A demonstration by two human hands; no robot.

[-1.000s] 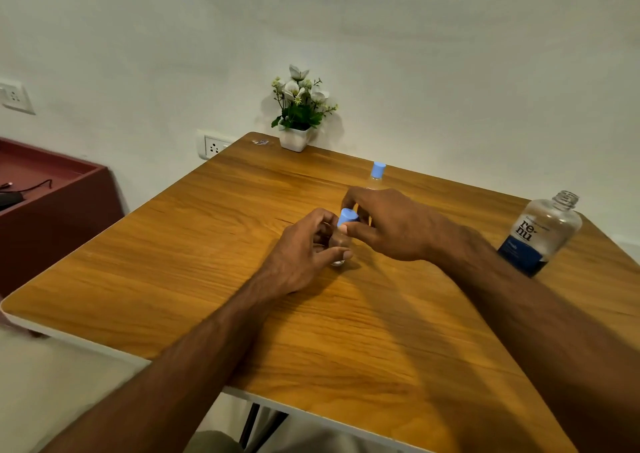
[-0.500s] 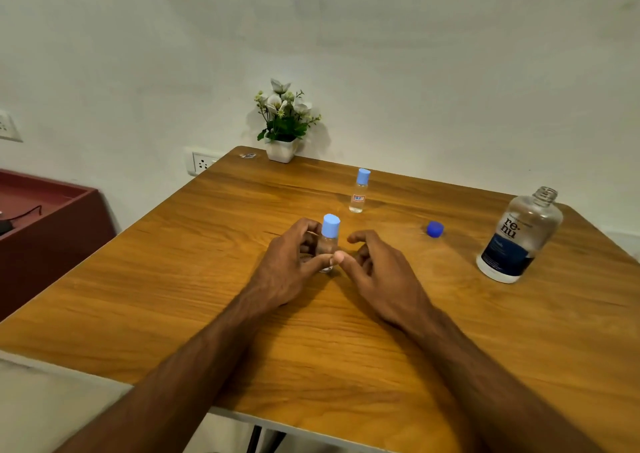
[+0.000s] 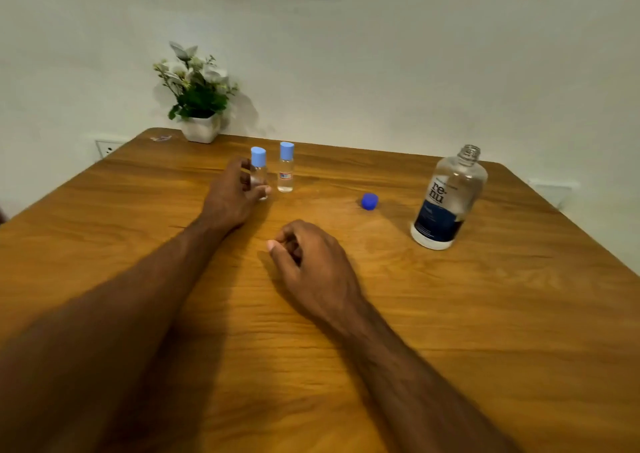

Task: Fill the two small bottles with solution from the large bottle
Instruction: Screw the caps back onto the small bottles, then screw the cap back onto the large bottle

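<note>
The large bottle [image 3: 448, 198] is standing at the right side of the table and is showing the only words that can be read: "re-nu", printed in dark letters on the clear upper part of its body, in two lines, "re-" above "nu". Just under this brand name, a dark blue label is carrying some lines of small pale print, but these are too small to read. To the left of the large bottle, well apart from it, one small bottle [image 3: 286, 172] is wearing a little label with red and blue marks; this one is blurred and is giving no readable letters.
</note>
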